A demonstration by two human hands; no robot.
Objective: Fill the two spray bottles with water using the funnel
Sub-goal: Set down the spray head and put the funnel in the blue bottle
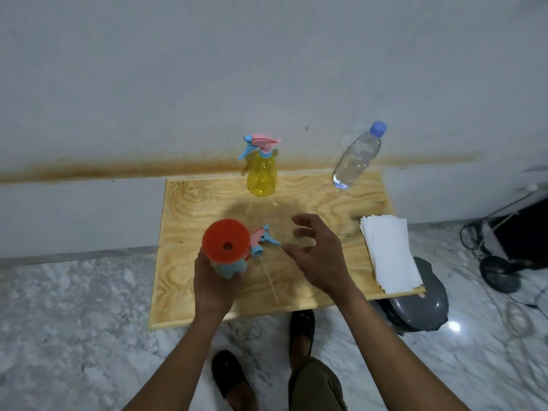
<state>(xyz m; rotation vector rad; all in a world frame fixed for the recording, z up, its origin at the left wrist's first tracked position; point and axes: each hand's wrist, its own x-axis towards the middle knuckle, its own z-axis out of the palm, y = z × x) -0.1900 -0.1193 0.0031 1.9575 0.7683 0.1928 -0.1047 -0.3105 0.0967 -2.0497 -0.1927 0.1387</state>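
Note:
My left hand [212,284] grips a light blue spray bottle [229,268] standing on the wooden board [184,232]. An orange funnel [226,241] sits in its neck. The bottle's pink and blue spray head [264,240] lies on the board just right of it, its thin tube [269,280] pointing toward me. My right hand [318,253] hovers over the board, fingers loosely spread, holding nothing. A yellow spray bottle [262,173] with its spray head on stands at the back. A clear water bottle [357,157] with a blue cap stands at the back right.
A stack of white paper sheets [390,253] lies on the board's right edge. A grey round object [424,298] sits on the floor under that edge. Black cables [504,262] lie on the marble floor to the right. My feet in dark sandals [301,326] stand near the board's front edge.

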